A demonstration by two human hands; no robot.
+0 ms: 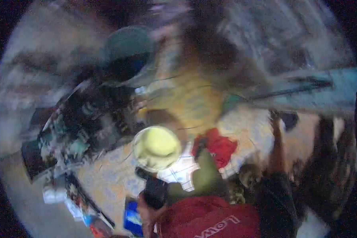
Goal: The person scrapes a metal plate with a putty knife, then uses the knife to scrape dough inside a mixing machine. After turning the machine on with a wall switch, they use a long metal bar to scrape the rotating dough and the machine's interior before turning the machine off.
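Observation:
The whole view is smeared by motion. My left hand point(146, 212) is low, left of the red shirt front, beside a dark boxy object point(155, 193); whether the fingers grip it is not clear. My right hand point(275, 118) is at the end of an arm stretched forward on the right, near a small dark item point(290, 120); its fingers are blurred. A pale yellow bucket point(156, 146) stands in front of me. Right of it lie a white checked cloth or sheet point(177, 173) and a red cloth point(223, 147), partly behind my green-clad leg point(204, 170).
A dark, cluttered heap point(95, 115) spreads on the left. Further off is a dark green round container point(129, 53). A blue packet point(132, 219) lies low on the left. The patterned floor covering point(107, 170) runs beneath; a light-blue panel point(305, 91) extends at the right.

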